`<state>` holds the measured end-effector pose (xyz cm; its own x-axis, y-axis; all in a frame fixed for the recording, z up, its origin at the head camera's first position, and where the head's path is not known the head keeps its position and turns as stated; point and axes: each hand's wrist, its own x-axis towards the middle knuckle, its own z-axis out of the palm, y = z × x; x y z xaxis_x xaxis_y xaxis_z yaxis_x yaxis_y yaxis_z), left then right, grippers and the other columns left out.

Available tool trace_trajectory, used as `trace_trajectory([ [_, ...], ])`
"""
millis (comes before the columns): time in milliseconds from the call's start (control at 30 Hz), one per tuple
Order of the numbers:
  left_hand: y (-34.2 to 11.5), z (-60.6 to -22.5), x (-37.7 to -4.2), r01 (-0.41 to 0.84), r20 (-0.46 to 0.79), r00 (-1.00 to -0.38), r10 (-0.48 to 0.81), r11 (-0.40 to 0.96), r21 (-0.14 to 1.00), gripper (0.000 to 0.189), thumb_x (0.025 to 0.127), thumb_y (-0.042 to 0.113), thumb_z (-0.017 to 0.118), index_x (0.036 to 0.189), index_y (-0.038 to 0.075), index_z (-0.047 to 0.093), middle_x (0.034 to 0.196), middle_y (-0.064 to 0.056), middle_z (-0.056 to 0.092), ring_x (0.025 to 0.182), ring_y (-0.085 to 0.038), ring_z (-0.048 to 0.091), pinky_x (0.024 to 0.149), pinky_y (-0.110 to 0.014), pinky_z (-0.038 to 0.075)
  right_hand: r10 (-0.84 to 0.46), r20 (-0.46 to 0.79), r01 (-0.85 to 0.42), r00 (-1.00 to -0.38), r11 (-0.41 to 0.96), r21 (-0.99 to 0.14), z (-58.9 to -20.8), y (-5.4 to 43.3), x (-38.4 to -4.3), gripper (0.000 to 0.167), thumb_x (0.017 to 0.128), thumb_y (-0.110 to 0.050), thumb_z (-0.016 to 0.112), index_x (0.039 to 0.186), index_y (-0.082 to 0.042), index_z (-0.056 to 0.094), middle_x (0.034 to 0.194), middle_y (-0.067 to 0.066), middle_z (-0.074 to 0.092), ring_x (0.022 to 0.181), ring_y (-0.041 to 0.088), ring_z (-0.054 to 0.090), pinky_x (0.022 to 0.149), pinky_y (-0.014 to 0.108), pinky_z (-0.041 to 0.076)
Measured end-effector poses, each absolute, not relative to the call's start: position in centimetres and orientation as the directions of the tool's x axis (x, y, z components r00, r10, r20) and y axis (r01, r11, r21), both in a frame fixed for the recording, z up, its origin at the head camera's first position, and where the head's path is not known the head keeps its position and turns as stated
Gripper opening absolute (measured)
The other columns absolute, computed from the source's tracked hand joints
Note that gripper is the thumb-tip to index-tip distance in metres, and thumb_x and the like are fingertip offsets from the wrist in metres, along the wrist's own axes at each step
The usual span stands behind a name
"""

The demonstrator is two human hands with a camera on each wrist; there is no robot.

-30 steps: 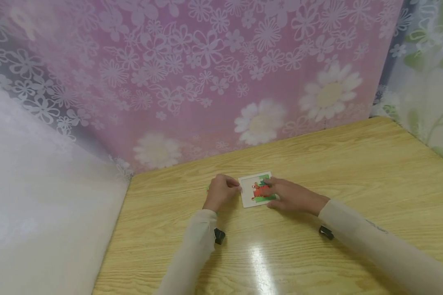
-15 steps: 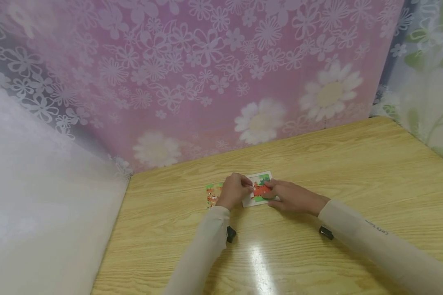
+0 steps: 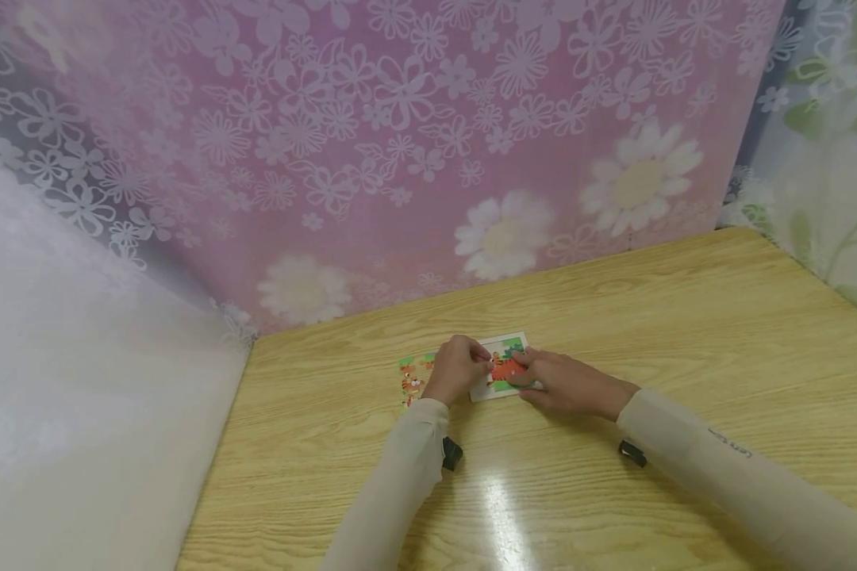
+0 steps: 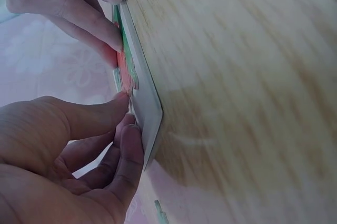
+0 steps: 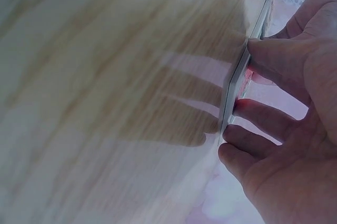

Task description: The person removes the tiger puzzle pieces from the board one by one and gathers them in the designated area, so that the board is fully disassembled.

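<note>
Pink floral curtain (image 3: 400,159) rises beyond a wood-grain tabletop (image 3: 307,444), on which a white tray (image 3: 480,390) lies flat. Contents: red-and-green pieces (image 3: 501,371) occupy the right part of the tray, while its pale base shows toward the left. Loose pieces (image 3: 413,385), printed with an orange striped face, lie on the tabletop to the left of the tray, partly covered by the left hand (image 3: 460,369).

Left hand: above the left part of the tray, thumb and fingers brought together at the edge of the pieces; whether they grasp one cannot be told. Right hand (image 3: 560,381): grips the tray at its right end, fingers laid over the pieces.

Head view only: the pale sleeves (image 3: 721,464) and the whole layout. Left wrist view: the tray edge-on, with the right thumb at its near rim and one green edge of a loose piece beyond the tray's left corner. Right wrist view: right fingers (image 5: 246,140) against the rim, and a dark hand-shaped patch on the tabletop beside the tray.

Orientation: the tray's far edge slants slightly upward to the right, roughly parallel to the tabletop's far edge; which axis is longer cannot be judged.
</note>
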<state>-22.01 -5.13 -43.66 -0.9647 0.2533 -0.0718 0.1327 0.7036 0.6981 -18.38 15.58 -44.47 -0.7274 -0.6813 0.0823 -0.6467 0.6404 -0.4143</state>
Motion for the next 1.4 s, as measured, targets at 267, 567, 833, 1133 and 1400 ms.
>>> trace_trajectory([
  [267,-5.1,-43.6,-21.9,0.102,-0.082,-0.970,0.230,0.687,0.719,0.006,0.092,0.010,0.077,0.094,0.004,0.077,0.081,0.000,0.070,0.071,-0.010,0.063,0.065,-0.026,0.054,-0.681,0.089,-0.647,-0.727,0.636,-0.422,-44.4,15.6,-18.3,0.028,0.096,-0.009,0.069,0.122,0.001,0.072,0.141,0.034,0.050,0.132,0.054,0.045,0.103,0.060,0.043],
  [567,-5.3,-43.4,-21.8,0.113,-0.045,-0.978,0.203,0.703,0.702,0.008,0.093,0.015,0.077,0.092,0.007,0.078,0.083,0.000,0.071,0.072,-0.010,0.063,0.066,-0.027,0.054,-0.690,0.102,-0.662,-0.717,0.628,-0.409,-44.3,15.6,-18.2,0.026,0.096,-0.008,0.070,0.120,0.003,0.073,0.139,0.035,0.051,0.130,0.058,0.045,0.102,0.061,0.043],
  [833,-5.2,-43.2,-21.7,0.097,-0.047,-0.982,0.181,0.708,0.700,0.009,0.093,0.016,0.077,0.089,0.008,0.077,0.076,0.002,0.067,0.066,-0.010,0.060,0.058,-0.024,0.049,-0.688,0.091,-0.657,-0.720,0.633,-0.410,-44.3,15.6,-18.2,0.026,0.096,-0.008,0.069,0.120,0.002,0.073,0.139,0.035,0.051,0.130,0.058,0.044,0.102,0.062,0.043],
  [1133,-5.7,-43.3,-21.5,0.136,-0.004,-0.979,0.202,0.675,0.725,0.008,0.095,0.016,0.074,0.090,0.010,0.074,0.078,0.003,0.067,0.067,-0.011,0.060,0.060,-0.027,0.050,-0.676,0.068,-0.635,-0.734,0.647,-0.423,-44.4,15.7,-18.2,0.027,0.097,-0.010,0.069,0.122,0.001,0.072,0.143,0.033,0.048,0.133,0.057,0.042,0.103,0.062,0.042],
  [1400,-7.5,-43.3,-21.2,0.155,0.017,-0.979,0.202,0.692,0.705,0.007,0.095,0.017,0.074,0.091,0.012,0.072,0.081,0.001,0.069,0.067,-0.011,0.061,0.060,-0.028,0.050,-0.672,0.065,-0.633,-0.738,0.656,-0.411,-44.6,15.7,-18.4,0.028,0.097,-0.010,0.069,0.123,-0.001,0.072,0.143,0.032,0.049,0.133,0.055,0.043,0.104,0.060,0.042],
])
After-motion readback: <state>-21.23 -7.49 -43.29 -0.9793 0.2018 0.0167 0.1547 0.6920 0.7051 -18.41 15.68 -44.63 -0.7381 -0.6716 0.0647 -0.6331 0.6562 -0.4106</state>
